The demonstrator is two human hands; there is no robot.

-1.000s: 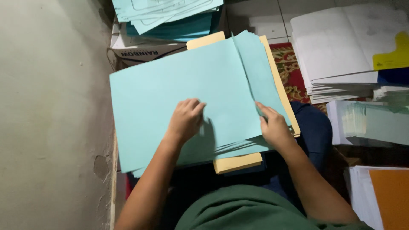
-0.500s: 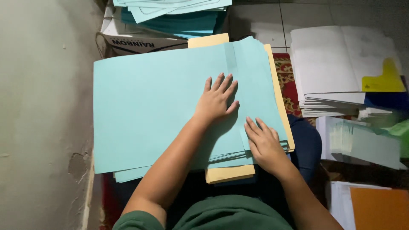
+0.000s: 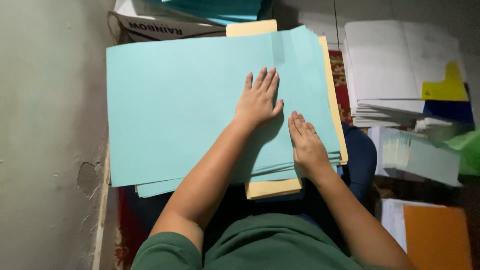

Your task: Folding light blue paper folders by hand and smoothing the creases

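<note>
A stack of large light blue paper sheets [image 3: 175, 105] lies on my lap over a tan board [image 3: 272, 187]. My left hand [image 3: 259, 99] rests flat on the top sheet near its middle right, fingers spread and pointing away. My right hand [image 3: 306, 142] lies flat beside it, lower and to the right, pressing on the stack near its right edge. Neither hand grips anything.
A grey wall [image 3: 50, 125] runs along the left. A cardboard box [image 3: 160, 30] with more blue sheets sits behind the stack. Piles of white paper [image 3: 395, 70], a yellow piece [image 3: 445, 87] and an orange sheet [image 3: 437, 235] lie at the right.
My left hand has slid up and to the right across the top sheet and flattened out. My right hand has moved inward to lie flat beside it.
</note>
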